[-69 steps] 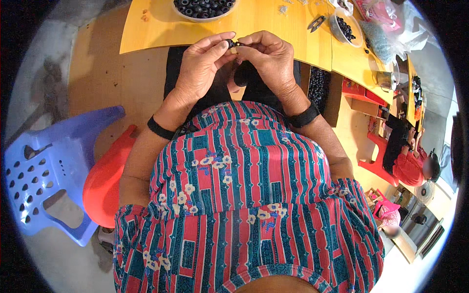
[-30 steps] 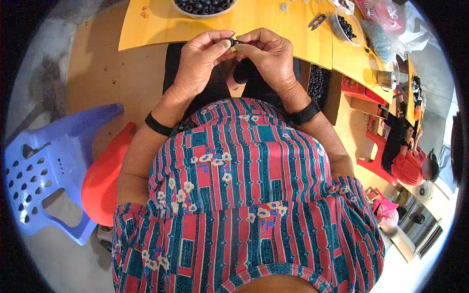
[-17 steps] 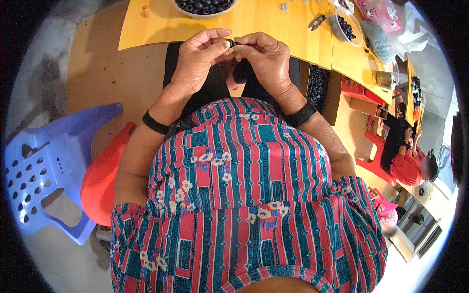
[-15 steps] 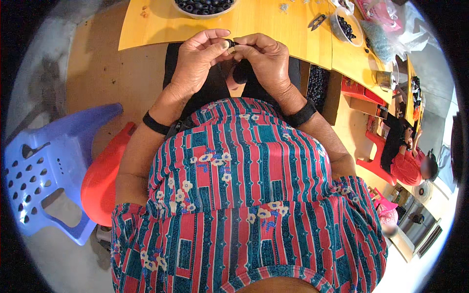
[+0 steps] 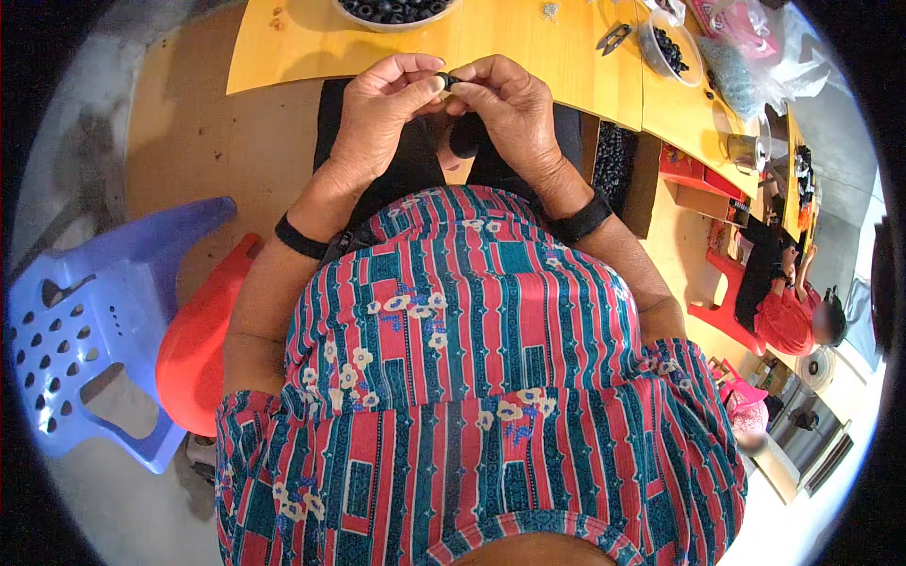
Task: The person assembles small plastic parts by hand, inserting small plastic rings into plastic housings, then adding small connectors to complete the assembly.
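Observation:
My left hand (image 5: 382, 111) and my right hand (image 5: 508, 106) meet just in front of the table's near edge. Between their fingertips is a small black ring-like part (image 5: 444, 82), pinched from both sides; the fingers cover most of it, so its exact kind is hidden. Beyond my hands, a clear bowl (image 5: 401, 25) on the table holds many black ring-shaped pieces (image 5: 394, 9). Each wrist wears a black band.
On the yellow table (image 5: 528, 47) lie small snips (image 5: 613, 40) and a second clear tub (image 5: 696, 58) of small black parts. A metal cup (image 5: 744, 153) stands farther right. Blue chair (image 5: 94, 330) and red stool (image 5: 203, 349) are at left; a person in red (image 5: 785, 319) sits at far right.
My right hand has shifted slightly up and left, its fingers closer to the left hand's. Both hands keep their pinch on the small black part.

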{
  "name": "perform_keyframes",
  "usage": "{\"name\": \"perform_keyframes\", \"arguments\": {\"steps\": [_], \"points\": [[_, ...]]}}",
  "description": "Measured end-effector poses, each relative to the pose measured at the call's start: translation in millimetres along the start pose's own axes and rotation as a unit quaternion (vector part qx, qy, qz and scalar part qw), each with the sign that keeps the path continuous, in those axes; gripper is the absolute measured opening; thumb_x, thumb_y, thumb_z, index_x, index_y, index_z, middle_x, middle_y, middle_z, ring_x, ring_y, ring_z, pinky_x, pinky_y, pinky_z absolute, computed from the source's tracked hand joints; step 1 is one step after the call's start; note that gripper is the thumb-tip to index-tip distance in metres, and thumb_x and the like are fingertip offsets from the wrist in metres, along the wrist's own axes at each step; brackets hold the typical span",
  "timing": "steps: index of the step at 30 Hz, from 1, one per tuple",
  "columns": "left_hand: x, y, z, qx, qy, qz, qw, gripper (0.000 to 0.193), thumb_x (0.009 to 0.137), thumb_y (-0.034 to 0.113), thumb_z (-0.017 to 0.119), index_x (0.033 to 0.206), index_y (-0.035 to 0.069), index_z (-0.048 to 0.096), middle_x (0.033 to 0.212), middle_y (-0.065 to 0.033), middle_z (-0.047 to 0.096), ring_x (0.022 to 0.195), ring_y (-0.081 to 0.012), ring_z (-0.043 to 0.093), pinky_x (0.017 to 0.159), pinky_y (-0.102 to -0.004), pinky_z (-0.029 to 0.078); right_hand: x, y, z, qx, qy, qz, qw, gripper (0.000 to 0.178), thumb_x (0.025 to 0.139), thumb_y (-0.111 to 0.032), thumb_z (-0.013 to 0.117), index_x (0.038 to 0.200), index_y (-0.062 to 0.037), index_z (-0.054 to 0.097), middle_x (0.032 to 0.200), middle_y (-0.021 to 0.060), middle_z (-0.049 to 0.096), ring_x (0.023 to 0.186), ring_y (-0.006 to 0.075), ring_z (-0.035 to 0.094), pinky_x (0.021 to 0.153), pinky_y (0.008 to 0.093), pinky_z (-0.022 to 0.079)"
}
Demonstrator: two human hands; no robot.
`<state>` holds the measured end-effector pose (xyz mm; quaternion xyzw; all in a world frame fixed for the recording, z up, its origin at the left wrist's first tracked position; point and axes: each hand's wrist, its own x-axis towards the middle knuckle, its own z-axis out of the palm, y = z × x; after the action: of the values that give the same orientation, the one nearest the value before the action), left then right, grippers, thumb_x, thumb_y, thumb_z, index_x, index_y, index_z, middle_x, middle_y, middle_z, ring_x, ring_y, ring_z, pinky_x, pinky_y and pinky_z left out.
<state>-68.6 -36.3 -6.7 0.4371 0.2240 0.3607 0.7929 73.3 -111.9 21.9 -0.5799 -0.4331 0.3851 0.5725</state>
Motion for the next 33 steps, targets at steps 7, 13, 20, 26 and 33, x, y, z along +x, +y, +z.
{"name": "perform_keyframes", "arguments": {"steps": [7, 13, 20, 26, 33], "points": [[0.1, 1.1, 2.2, 0.002, 0.005, 0.016, 1.000, 0.016, 0.083, 0.006, 0.061, 0.099, 0.002, 0.060, 0.087, -0.0019, 0.060, 0.077, -0.0080, 0.058, 0.073, -0.0224, 0.050, 2.5, -4.1, -3.2, 0.018, 0.010, 0.046, 0.999, 0.010, 0.077, 0.001, 0.066, 0.085, 0.0020, 0.061, 0.076, 0.0076, 0.065, 0.065, 0.0106, 0.063, 0.061, 0.0219, 0.053], [-0.5, 1.0, 4.2, -0.026, -0.005, 0.011, 1.000, 0.016, 0.083, 0.006, 0.061, 0.099, 0.002, 0.060, 0.088, -0.0029, 0.060, 0.076, -0.0086, 0.058, 0.072, -0.0226, 0.050, 1.2, -7.2, -5.0, 0.101, 0.007, 0.090, 0.991, 0.010, 0.075, 0.001, 0.067, 0.085, 0.0010, 0.062, 0.077, 0.0081, 0.066, 0.067, 0.0118, 0.063, 0.062, 0.0224, 0.053], [1.4, -3.4, -1.1, 0.005, -0.007, 0.015, 1.000, 0.016, 0.083, 0.006, 0.062, 0.098, 0.003, 0.060, 0.085, -0.0003, 0.061, 0.074, -0.0070, 0.058, 0.067, -0.0195, 0.048, -0.1, 0.1, -5.2, 0.117, 0.003, 0.080, 0.990, 0.009, 0.077, 0.001, 0.065, 0.086, 0.0015, 0.062, 0.078, 0.0080, 0.066, 0.069, 0.0124, 0.063, 0.064, 0.0226, 0.052], [0.3, -1.8, 2.9, -0.021, -0.010, 0.018, 1.000, 0.015, 0.083, 0.005, 0.061, 0.098, 0.002, 0.060, 0.087, -0.0019, 0.061, 0.076, -0.0085, 0.059, 0.070, -0.0216, 0.051, -2.2, 1.4, -1.0, 0.130, 0.016, 0.072, 0.989, 0.007, 0.082, -0.002, 0.060, 0.087, 0.0021, 0.062, 0.076, 0.0068, 0.064, 0.067, 0.0110, 0.061, 0.063, 0.0235, 0.052], [0.7, 0.3, 5.2, -0.031, -0.010, 0.015, 0.999, 0.014, 0.083, 0.001, 0.060, 0.097, 0.001, 0.059, 0.088, -0.0036, 0.060, 0.079, -0.0100, 0.060, 0.074, -0.0238, 0.052, -1.9, -0.8, 2.2, 0.167, 0.028, 0.085, 0.982, 0.005, 0.083, -0.002, 0.059, 0.084, 0.0025, 0.060, 0.073, 0.0063, 0.062, 0.064, 0.0110, 0.060, 0.061, 0.0234, 0.051]]}}
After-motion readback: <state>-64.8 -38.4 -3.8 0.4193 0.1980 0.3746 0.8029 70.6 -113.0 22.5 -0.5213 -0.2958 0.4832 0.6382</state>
